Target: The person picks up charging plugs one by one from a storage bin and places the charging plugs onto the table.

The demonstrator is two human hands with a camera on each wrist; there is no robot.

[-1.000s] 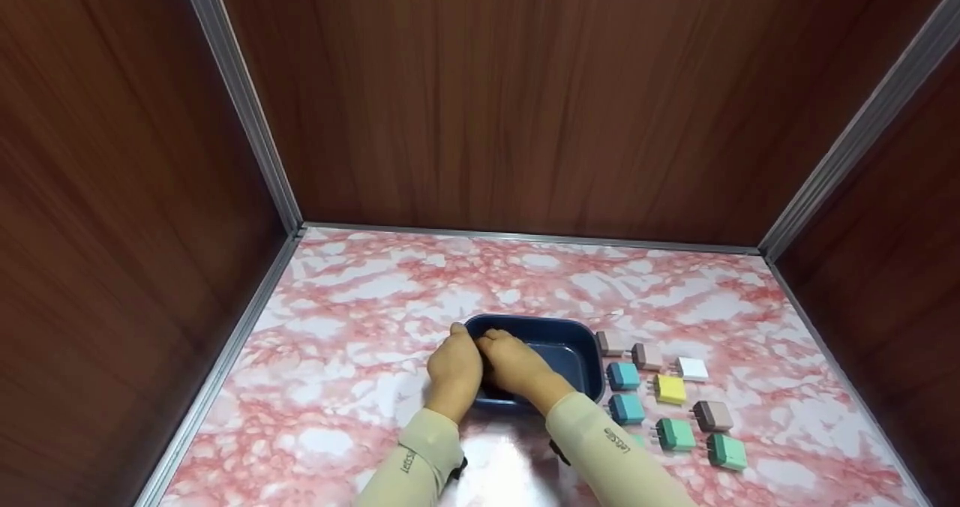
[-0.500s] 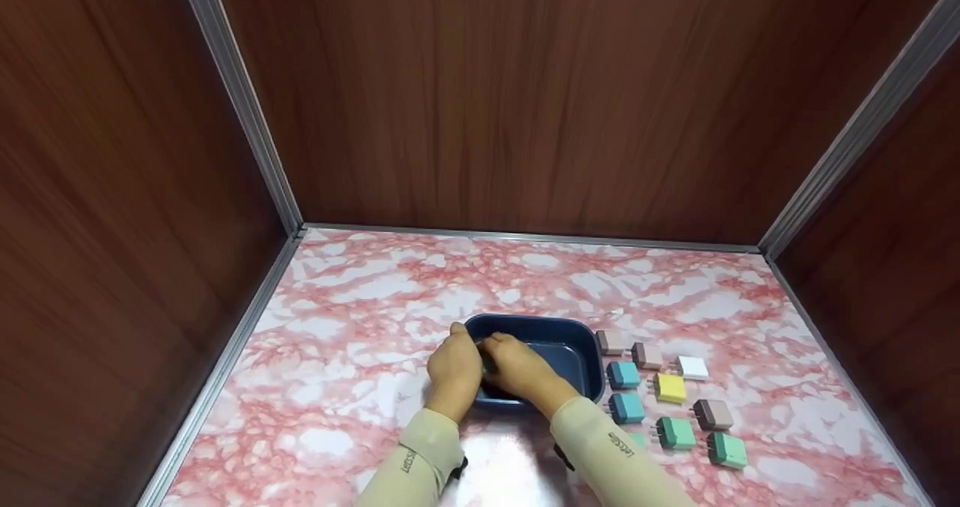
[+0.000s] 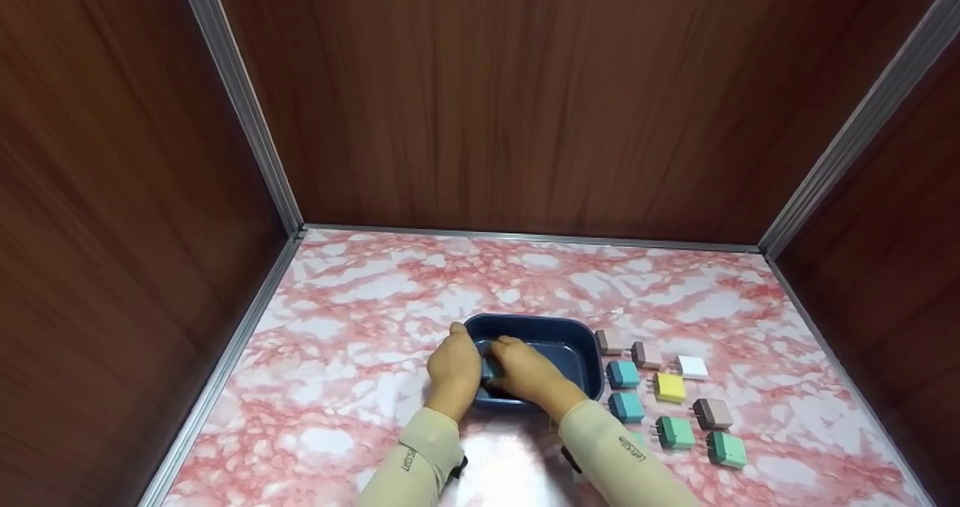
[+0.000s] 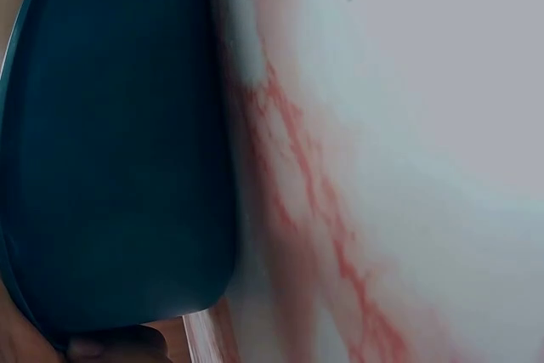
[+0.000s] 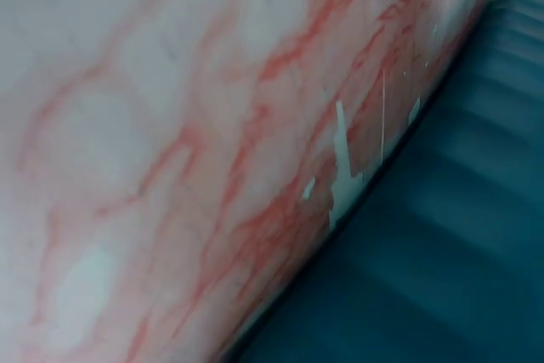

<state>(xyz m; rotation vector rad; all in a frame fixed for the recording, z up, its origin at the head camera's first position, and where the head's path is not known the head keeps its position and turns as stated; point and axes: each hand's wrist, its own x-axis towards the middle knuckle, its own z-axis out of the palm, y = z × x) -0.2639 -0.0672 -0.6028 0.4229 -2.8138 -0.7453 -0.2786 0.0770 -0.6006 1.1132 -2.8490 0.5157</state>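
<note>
A dark blue rectangular tub stands on the table in the head view. My left hand grips its left rim. In the left wrist view, the tub's outer wall fills the left side, with fingertips showing at its lower edge. My right hand reaches down inside the left part of the tub, just right of the left hand. Its fingers point down and left, with their tips hidden from the head view. I cannot tell whether they hold anything. The right wrist view shows the tub's ribbed-looking outer side.
Several charger plugs lie right of the tub: pink-beige ones, blue ones, a yellow one, a white one and green ones. Brown wood-look panels enclose the red-and-white marbled table.
My right hand has shifted slightly right inside the tub, widening the gap from the left hand. The left hand, tub and plugs stay where they were.
</note>
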